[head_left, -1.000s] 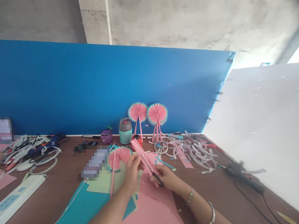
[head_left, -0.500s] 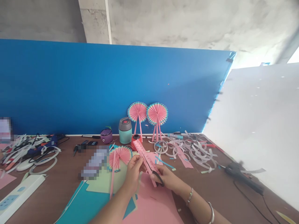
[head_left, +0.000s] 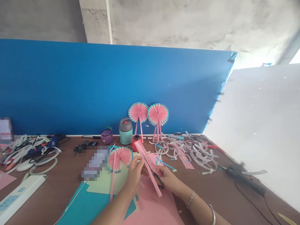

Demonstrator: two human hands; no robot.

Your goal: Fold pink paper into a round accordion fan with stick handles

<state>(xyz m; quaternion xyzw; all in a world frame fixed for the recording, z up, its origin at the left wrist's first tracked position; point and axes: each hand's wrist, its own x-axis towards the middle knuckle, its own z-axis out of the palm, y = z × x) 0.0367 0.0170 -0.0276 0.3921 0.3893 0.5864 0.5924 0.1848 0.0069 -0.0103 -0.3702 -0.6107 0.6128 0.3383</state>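
My left hand (head_left: 134, 171) pinches a pink patterned paper strip (head_left: 141, 149) held up over the table. My right hand (head_left: 169, 178) grips black-handled scissors (head_left: 160, 182), their blades lying along the strip's length. A narrow cut length of the strip angles down towards me, its end free between my wrists. Beneath my hands lies a large pink paper sheet (head_left: 157, 209). To the left, a partly opened pink pleated paper fan (head_left: 122, 157) with a blue-green edge and a long pink strip (head_left: 112, 179) rests on pale green paper (head_left: 99, 182).
Two round pink fans (head_left: 157, 114) lean on the blue partition (head_left: 82, 87). Before them stand a teal-and-grey container (head_left: 126, 132) and a purple pot (head_left: 107, 136). White curled strips (head_left: 199, 153) and a black glue gun (head_left: 243, 179) lie right; a power strip (head_left: 21, 197) lies left.
The narrow length's near end has swung down and to the right, away from the rest of the strip. The scissors have shifted slightly; both hands stay nearly in place.
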